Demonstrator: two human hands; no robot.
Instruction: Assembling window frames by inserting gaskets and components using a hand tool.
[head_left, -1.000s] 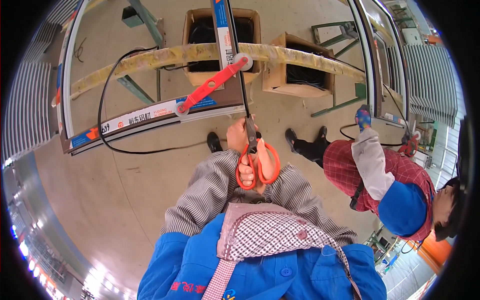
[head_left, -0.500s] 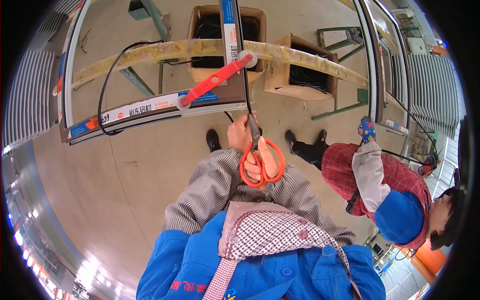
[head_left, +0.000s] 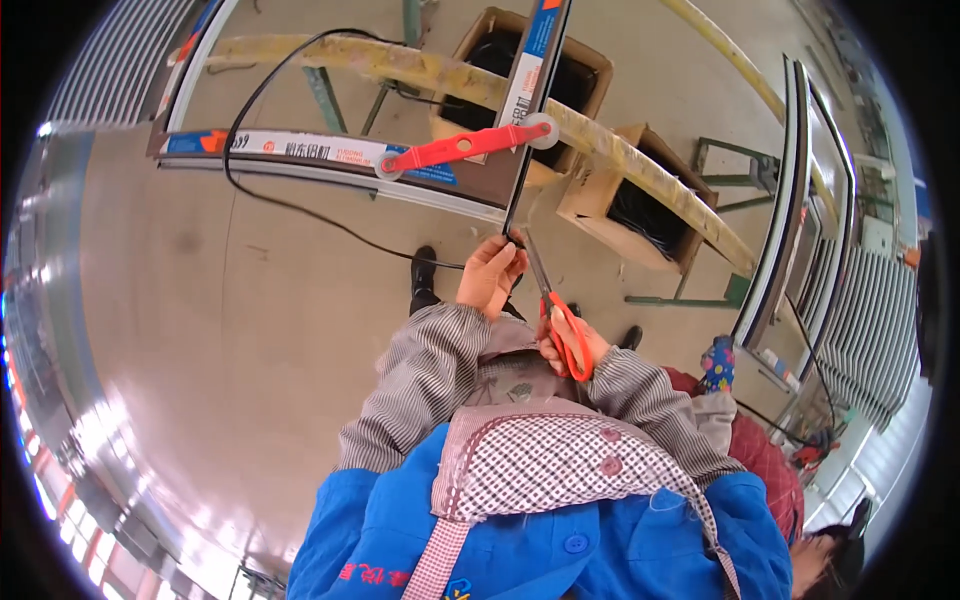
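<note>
At the centre of the picture, your left hand (head_left: 490,278) makes a closed grip: the thumb and fingers are together, clamped on the black strip (head_left: 515,200) where it hangs at the lower corner of the metal frame (head_left: 488,195). Just to the right, the grip of your right hand (head_left: 594,345) is closed around the red handles of the scissors (head_left: 545,290). Their dark blades point upward and a little left, near your left fingertips; I cannot tell if they touch the strip.

From the upper left, a black loop (head_left: 310,213) curves down and passes behind your left hand; I cannot tell if it is one piece with the strip. Above your hands, a red bar (head_left: 435,153) with two pale wheels lies across the frame's corner. The frame lies on a yellow padded beam (head_left: 440,73). Toward the upper right stands an open cardboard box (head_left: 590,212) with black coils. At the right, you see a co-worker's flowered glove (head_left: 717,365).
</note>
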